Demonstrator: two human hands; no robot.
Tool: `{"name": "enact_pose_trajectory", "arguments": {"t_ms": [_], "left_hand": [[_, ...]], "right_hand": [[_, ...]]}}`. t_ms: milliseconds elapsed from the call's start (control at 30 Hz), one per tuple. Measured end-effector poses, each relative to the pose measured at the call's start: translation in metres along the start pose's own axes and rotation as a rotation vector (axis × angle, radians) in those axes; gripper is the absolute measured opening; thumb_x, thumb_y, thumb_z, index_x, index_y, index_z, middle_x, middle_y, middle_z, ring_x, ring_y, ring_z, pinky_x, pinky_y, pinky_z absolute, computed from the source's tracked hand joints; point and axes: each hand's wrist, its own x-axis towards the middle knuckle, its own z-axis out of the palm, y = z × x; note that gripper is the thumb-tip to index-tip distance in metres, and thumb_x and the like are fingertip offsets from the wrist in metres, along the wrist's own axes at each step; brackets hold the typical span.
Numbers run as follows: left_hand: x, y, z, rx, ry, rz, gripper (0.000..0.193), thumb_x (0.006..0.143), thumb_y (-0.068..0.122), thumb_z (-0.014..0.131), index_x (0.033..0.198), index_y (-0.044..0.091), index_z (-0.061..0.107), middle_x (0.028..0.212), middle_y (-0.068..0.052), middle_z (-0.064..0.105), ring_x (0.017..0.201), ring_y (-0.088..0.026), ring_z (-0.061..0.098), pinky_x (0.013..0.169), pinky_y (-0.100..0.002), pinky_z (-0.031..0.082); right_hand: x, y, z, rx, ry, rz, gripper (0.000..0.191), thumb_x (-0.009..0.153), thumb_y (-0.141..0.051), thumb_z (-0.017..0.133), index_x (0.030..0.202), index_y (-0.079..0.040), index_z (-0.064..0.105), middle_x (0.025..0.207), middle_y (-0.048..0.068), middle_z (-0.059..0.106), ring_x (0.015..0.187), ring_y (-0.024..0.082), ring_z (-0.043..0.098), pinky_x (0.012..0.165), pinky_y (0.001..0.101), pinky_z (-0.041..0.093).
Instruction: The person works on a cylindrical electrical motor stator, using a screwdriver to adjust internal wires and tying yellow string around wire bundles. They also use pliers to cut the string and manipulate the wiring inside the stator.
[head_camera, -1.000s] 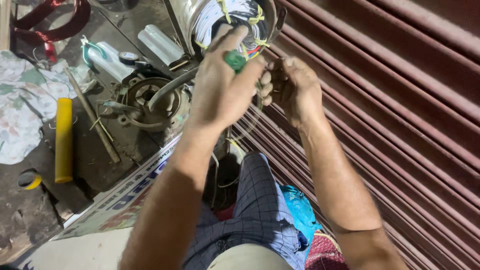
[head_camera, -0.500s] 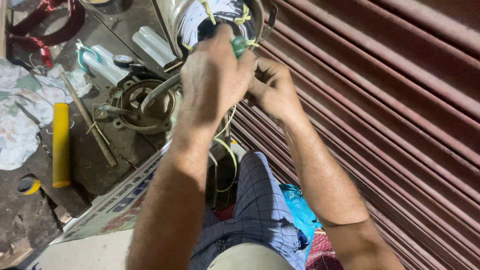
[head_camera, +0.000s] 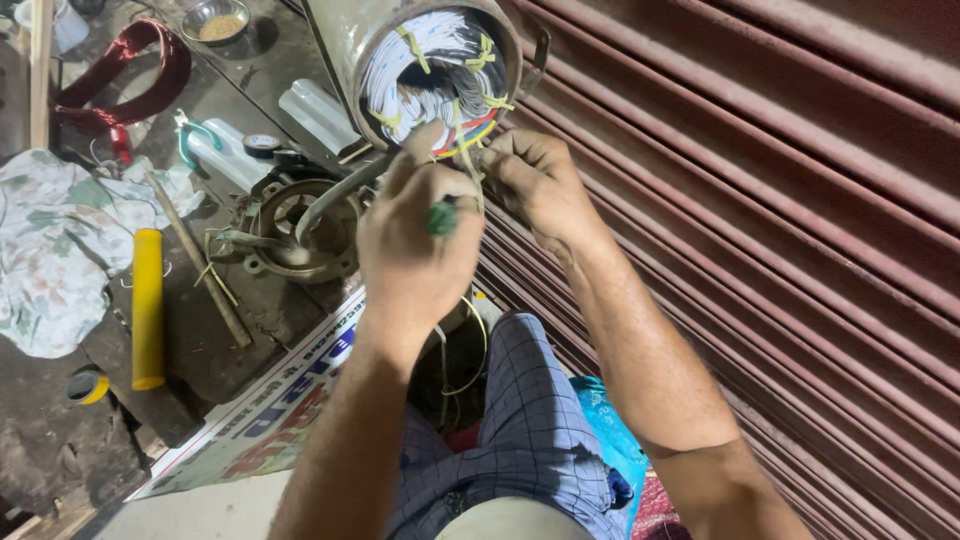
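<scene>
Your left hand (head_camera: 418, 240) is closed around a small green-handled tool (head_camera: 441, 217), knuckles toward you, just below the open mouth of the motor housing (head_camera: 350, 40). Your right hand (head_camera: 535, 185) sits just right of it, fingers pinched on thin yellowish string (head_camera: 468, 150) at the housing's lower rim. What the tool's tip touches is hidden behind your fingers.

The housing is a metal cylinder whose long axis runs away from you toward the far side, its open end facing you. Inside lies a ring of white windings (head_camera: 400, 75) tied with yellow lacing, with red and blue leads at the lower edge.

To the left, on the floor, a round metal end cover (head_camera: 300, 235) lies flat, a wooden stick (head_camera: 200, 265) slanting beside it. Further left a yellow cylinder (head_camera: 147, 305) lies with its long axis near to far, next to a patterned cloth (head_camera: 50, 250). At the far left a coil of red-brown wire (head_camera: 125, 75) and a small steel bowl (head_camera: 220, 18) holding something tan. A ribbed metal shutter (head_camera: 780, 180) fills the right side. Your checked shorts (head_camera: 530, 420) show at the near edge.
</scene>
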Motion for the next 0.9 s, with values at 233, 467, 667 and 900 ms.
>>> {"name": "enact_pose_trajectory", "arguments": {"t_ms": [233, 467, 667, 900], "left_hand": [[0.002, -0.001, 0.002, 0.016, 0.057, 0.248, 0.018, 0.091, 0.013, 0.071, 0.106, 0.007, 0.061, 0.122, -0.015, 0.071, 0.097, -0.028, 0.073, 0.075, -0.037, 0.060], [-0.034, -0.024, 0.003, -0.157, 0.146, -0.107, 0.019, 0.102, 0.011, 0.065, 0.120, 0.006, 0.066, 0.085, -0.009, 0.071, 0.069, -0.016, 0.069, 0.066, -0.031, 0.054], [-0.039, -0.034, 0.012, -0.087, 0.130, -0.203, 0.030, 0.098, 0.014, 0.073, 0.124, 0.005, 0.061, 0.079, -0.010, 0.070, 0.064, -0.017, 0.070, 0.059, -0.031, 0.054], [-0.018, -0.036, 0.023, 0.183, 0.138, 0.123, 0.034, 0.103, 0.016, 0.076, 0.131, 0.006, 0.060, 0.087, -0.011, 0.078, 0.055, -0.018, 0.072, 0.047, -0.030, 0.053]], "right_hand": [[-0.059, -0.003, -0.016, -0.250, -0.088, -0.170, 0.007, 0.088, -0.004, 0.055, 0.087, -0.002, 0.061, 0.083, -0.003, 0.058, 0.078, 0.006, 0.048, 0.068, 0.0259, 0.040], [-0.143, -0.005, -0.042, 0.006, -0.076, -0.178, 0.013, 0.090, -0.009, 0.063, 0.081, -0.002, 0.057, 0.076, 0.005, 0.056, 0.073, 0.015, 0.049, 0.064, 0.0309, 0.038], [-0.155, -0.012, -0.032, 0.027, -0.060, -0.160, 0.017, 0.091, -0.007, 0.069, 0.079, -0.001, 0.058, 0.076, 0.008, 0.058, 0.070, 0.017, 0.051, 0.063, 0.0325, 0.041], [-0.124, -0.041, -0.020, -0.508, -0.018, -0.464, 0.011, 0.093, -0.009, 0.067, 0.088, 0.000, 0.063, 0.105, 0.011, 0.064, 0.092, 0.018, 0.058, 0.081, 0.0300, 0.047]]}}
